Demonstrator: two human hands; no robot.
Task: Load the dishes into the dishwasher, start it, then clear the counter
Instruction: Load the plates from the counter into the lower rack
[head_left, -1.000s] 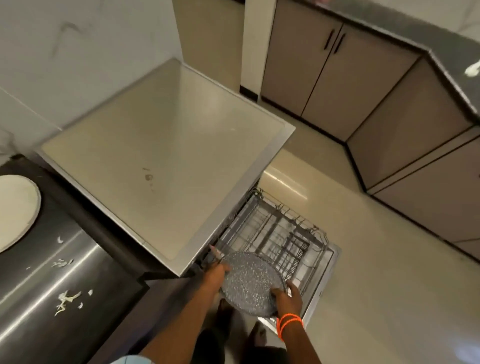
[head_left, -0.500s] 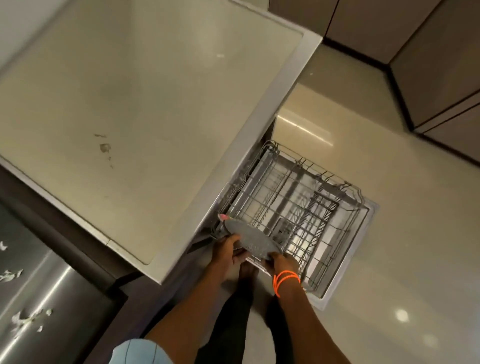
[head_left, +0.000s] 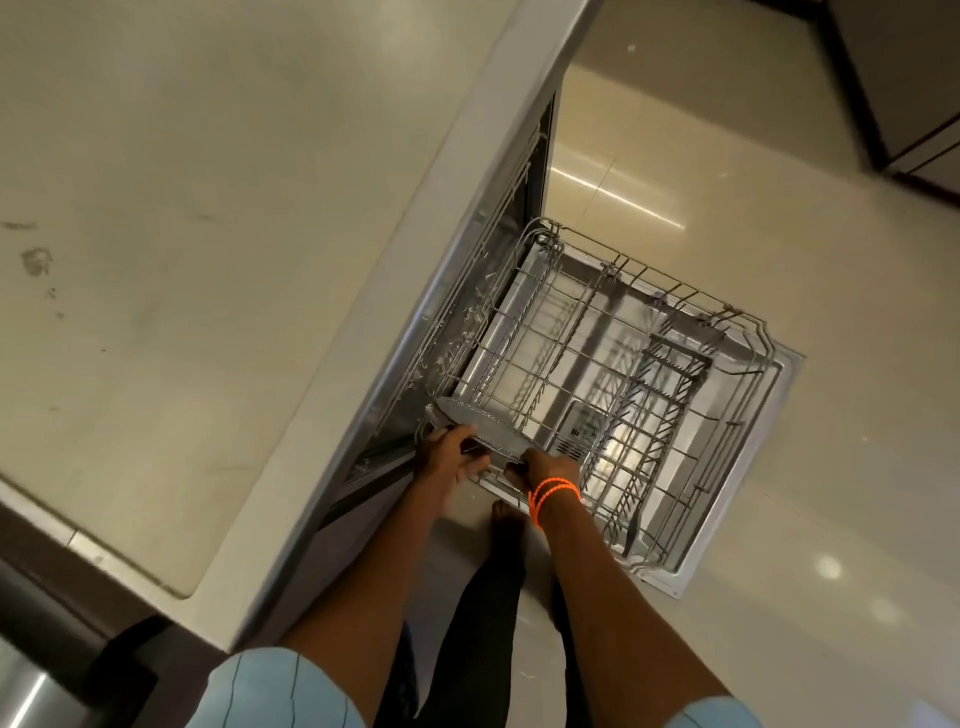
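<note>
Head view: both hands — left hand (head_left: 451, 457) and right hand (head_left: 540, 466) — grip the grey plate (head_left: 485, 427) on edge (long axis along the near rack (head_left: 675, 384) wall).

Speckled grey plate (head_left: 488, 423) — orange bracelets (head_left: 551, 492), beige floor (head_left: 831, 218)

1 plate (head_left: 485, 423), 1 rack (head_left: 597, 364), 2 hands (head_left: 452, 457)

Left hand (head_left: 451, 457) motion-blurred, its fingers unclear. Plate (head_left: 485, 422) seen edge-on beside the rack (head_left: 613, 374), its near rim covered by both hands. Right hand (head_left: 540, 465) fingertips hidden under plate. Rack's inner end hidden beneath the surface (head_left: 208, 260).
</note>
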